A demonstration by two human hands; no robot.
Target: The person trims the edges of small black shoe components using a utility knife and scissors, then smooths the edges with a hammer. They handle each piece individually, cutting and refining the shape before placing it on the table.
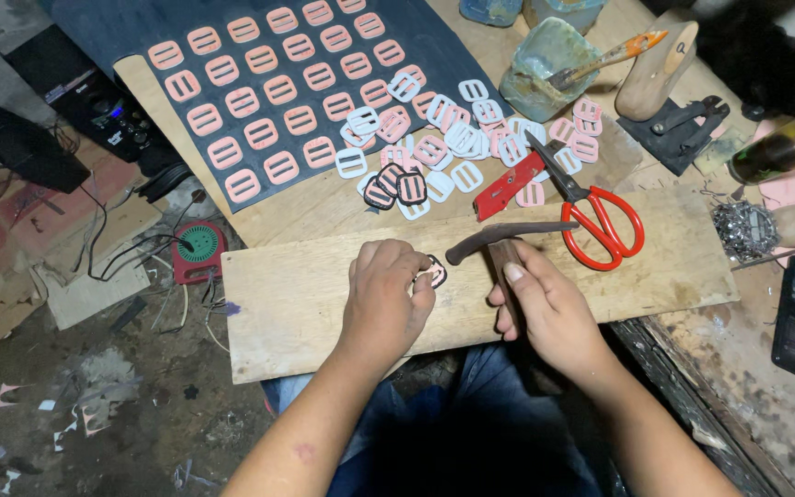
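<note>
The left hand rested on a bare wooden board laid across the person's lap, its fingers pinched together on a small dark-rimmed buckle held flat against the wood. Just beside it, the right hand had its fingers clamped around the wooden handle of a small hammer, whose dark metal head lay crosswise above the buckle and near the board's far edge. Red-handled scissors lay on the board to the right of the hammer, blades pointing away, with a red utility knife just beside them. Beyond the board, on the worktop, a loose heap of white and pink buckles spread out, a few dark-rimmed ones at its near edge. Further left, pink buckles sat in neat rows on a dark sheet. A glue pot with a brush stood at the far side.
</note>
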